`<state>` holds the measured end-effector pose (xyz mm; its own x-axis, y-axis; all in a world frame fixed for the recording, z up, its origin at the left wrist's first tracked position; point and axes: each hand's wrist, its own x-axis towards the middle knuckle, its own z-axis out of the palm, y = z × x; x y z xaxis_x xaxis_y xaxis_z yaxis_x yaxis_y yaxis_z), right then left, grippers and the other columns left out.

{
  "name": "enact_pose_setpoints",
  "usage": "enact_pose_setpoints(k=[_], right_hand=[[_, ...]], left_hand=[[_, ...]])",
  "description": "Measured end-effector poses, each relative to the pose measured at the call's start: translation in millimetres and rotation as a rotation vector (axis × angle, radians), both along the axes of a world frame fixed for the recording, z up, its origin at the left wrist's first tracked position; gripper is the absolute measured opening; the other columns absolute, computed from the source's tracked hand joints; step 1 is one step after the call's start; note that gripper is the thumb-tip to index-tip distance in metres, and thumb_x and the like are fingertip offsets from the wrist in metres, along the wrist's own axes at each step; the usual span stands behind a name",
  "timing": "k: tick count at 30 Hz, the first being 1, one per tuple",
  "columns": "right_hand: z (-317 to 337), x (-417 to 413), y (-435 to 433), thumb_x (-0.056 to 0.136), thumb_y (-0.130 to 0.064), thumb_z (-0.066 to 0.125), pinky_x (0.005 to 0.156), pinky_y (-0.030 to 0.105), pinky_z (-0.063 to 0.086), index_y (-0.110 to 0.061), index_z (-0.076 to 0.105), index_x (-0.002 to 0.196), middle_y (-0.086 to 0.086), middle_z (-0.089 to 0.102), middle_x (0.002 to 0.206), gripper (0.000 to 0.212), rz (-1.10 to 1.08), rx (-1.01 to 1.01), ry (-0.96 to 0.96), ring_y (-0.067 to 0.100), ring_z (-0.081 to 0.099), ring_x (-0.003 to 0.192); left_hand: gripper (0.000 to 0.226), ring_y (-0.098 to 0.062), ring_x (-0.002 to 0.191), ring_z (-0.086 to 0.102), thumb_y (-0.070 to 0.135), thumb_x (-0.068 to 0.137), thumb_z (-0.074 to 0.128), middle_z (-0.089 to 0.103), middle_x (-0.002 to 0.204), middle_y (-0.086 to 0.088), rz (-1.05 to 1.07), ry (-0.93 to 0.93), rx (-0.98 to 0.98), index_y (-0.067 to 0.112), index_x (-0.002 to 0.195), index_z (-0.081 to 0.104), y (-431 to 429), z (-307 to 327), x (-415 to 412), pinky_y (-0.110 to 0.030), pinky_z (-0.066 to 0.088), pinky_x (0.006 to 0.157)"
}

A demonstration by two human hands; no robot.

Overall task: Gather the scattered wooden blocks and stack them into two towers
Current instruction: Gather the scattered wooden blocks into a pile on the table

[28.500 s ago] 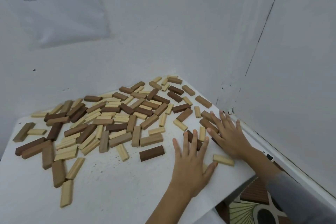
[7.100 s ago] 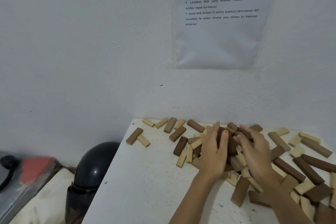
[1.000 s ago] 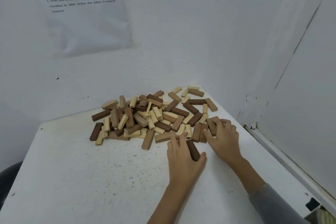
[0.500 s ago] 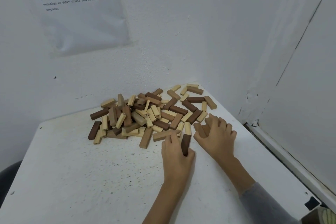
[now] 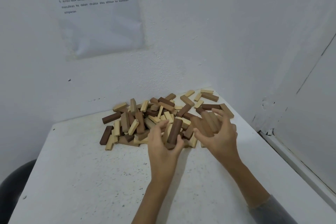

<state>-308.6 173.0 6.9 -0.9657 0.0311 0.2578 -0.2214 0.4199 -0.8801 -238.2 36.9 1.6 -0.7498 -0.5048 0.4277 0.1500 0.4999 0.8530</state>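
Left hand (image 5: 163, 145) grips a dark block (image 5: 174, 131), fingers and thumb curled round its lower end so that it stands tilted; a pale block (image 5: 167, 132) sits pressed beside it. Right hand (image 5: 219, 133), just beside the left, clutches a bundle of mid-brown blocks (image 5: 206, 123) between its thumb and curled fingers. Both hands are at the near side of the pile of blocks (image 5: 143, 120), which lies heaped toward the far right corner of the white tabletop (image 5: 81, 178), pale, brown and dark pieces crossing one another. A few loose blocks (image 5: 209, 96) lie flat in that corner itself. A grey sleeve (image 5: 271, 211) covers the right forearm. A printed sheet (image 5: 98, 14) hangs on the wall behind the far edge.
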Motion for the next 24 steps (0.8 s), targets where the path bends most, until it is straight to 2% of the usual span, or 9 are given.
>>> enact_pose_setpoints(k=[1,3,6,8,11,14,17,21,24], right_hand=[[5.2,-3.6,-8.8,0.062,-0.035,0.087,0.096,0.038,0.046,-0.034,0.047,0.121,-0.022,0.053,0.104,0.071,0.062,-0.058,-0.009,0.009,0.051,0.104],[13.8,-11.9,-29.2,0.066,-0.029,0.087,0.082,0.011,0.046,-0.033,0.048,0.119,-0.017,0.054,0.106,0.066,0.173,-0.178,-0.071,-0.007,0.052,0.102],[21.6,-25.0,-64.8,0.072,-0.026,0.083,0.067,-0.001,0.040,-0.032,0.049,0.123,-0.010,0.052,0.106,0.061,0.278,-0.286,-0.193,-0.017,0.051,0.092],[22.4,-34.7,-90.2,0.073,-0.028,0.083,0.070,0.004,0.042,-0.033,0.049,0.120,-0.011,0.051,0.105,0.058,0.317,-0.307,-0.206,-0.009,0.054,0.095],[23.2,-47.9,-124.5,0.071,-0.034,0.083,0.088,0.022,0.044,-0.034,0.049,0.120,-0.012,0.049,0.112,0.059,0.322,-0.318,-0.233,0.009,0.049,0.114],[19.0,-58.9,-147.5,0.067,-0.046,0.082,0.100,0.035,0.045,-0.040,0.048,0.119,-0.012,0.050,0.118,0.062,0.328,-0.266,-0.221,0.014,0.047,0.120],[12.3,-63.3,-158.0,0.076,-0.050,0.074,0.109,0.036,0.032,-0.036,0.048,0.128,-0.028,0.044,0.115,0.060,0.356,-0.090,-0.149,0.012,0.037,0.124],[-0.7,-65.2,-161.5,0.094,-0.048,0.052,0.117,0.037,0.015,-0.035,0.045,0.137,-0.013,0.036,0.147,0.045,0.421,0.094,-0.102,0.011,0.022,0.138],[-7.5,-67.8,-160.7,0.100,-0.044,0.040,0.119,0.037,0.008,-0.033,0.042,0.142,-0.008,0.025,0.156,0.043,0.453,0.189,-0.087,0.010,0.012,0.145]], left_hand=[[0.048,-0.009,0.112,0.053,0.018,0.079,0.075,0.057,0.114,0.012,0.022,0.016,0.009,0.024,0.121,0.054,-8.6,4.3,-3.7,-0.017,0.041,0.091],[0.047,-0.009,0.112,0.053,0.012,0.079,0.076,0.057,0.114,0.013,0.063,0.044,0.031,0.022,0.120,0.056,-27.2,11.7,-11.8,-0.015,0.040,0.092],[0.046,-0.010,0.116,0.053,0.010,0.079,0.076,0.058,0.115,0.012,0.096,0.068,0.043,0.020,0.120,0.056,-57.5,18.8,-25.1,-0.021,0.043,0.094],[0.047,-0.007,0.116,0.053,0.008,0.079,0.076,0.059,0.116,0.008,0.110,0.066,0.052,0.018,0.120,0.057,-77.0,21.3,-33.7,-0.015,0.042,0.093],[0.046,-0.003,0.115,0.054,0.004,0.080,0.074,0.061,0.119,0.004,0.125,0.055,0.057,0.016,0.121,0.057,-103.1,19.6,-44.8,-0.006,0.039,0.092],[0.043,-0.006,0.117,0.055,0.006,0.086,0.069,0.060,0.122,0.006,0.089,0.004,0.106,0.018,0.125,0.054,-118.7,12.3,-52.7,-0.016,0.044,0.098],[0.037,-0.005,0.126,0.048,0.016,0.098,0.054,0.055,0.134,0.007,0.058,-0.066,0.181,0.021,0.134,0.049,-120.3,4.7,-59.6,-0.033,0.040,0.109],[0.043,-0.003,0.140,0.030,0.039,0.097,0.034,0.042,0.146,0.013,0.025,-0.077,0.275,0.031,0.139,0.042,-112.2,0.5,-65.4,-0.035,0.024,0.119],[0.047,-0.003,0.145,0.018,0.039,0.102,0.033,0.032,0.155,0.008,0.020,-0.115,0.252,0.023,0.146,0.037,-112.3,-0.3,-68.6,-0.032,0.010,0.123]])
